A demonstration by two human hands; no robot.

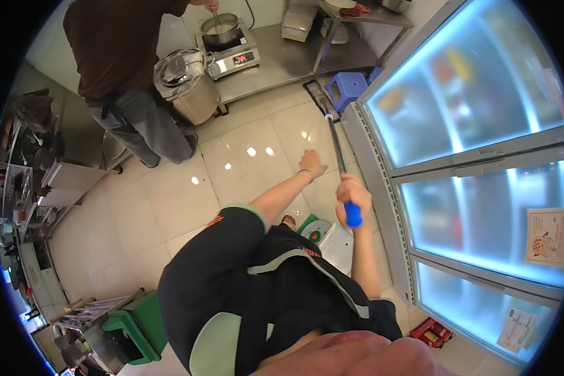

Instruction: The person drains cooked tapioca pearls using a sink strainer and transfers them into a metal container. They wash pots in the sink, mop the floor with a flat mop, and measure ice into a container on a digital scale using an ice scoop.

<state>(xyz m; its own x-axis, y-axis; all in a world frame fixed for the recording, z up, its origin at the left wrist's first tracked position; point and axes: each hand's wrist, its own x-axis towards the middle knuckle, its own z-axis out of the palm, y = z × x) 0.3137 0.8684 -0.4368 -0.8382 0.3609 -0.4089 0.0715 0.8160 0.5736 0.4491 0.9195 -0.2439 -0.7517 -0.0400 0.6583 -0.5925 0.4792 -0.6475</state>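
My right hand (351,193) is wrapped around the mop (338,143) by its shaft, just above the blue end grip. The shaft runs forward from it to a dark flat mop head (313,91) on the tiled floor. That head lies beside a blue plastic stool (347,88), near the foot of the glass-door fridge. To the left of the shaft, my left hand (311,164) is held out over the floor with its fingers apart and nothing in it. A gap separates it from the mop.
Lit fridge doors (464,94) line the right side. Ahead left, a co-worker (125,56) stirs a pot (220,30) on an induction cooker, beside a large steel pot (191,94). A green bin (135,326) stands back left. By my body is a green dial scale (313,230).
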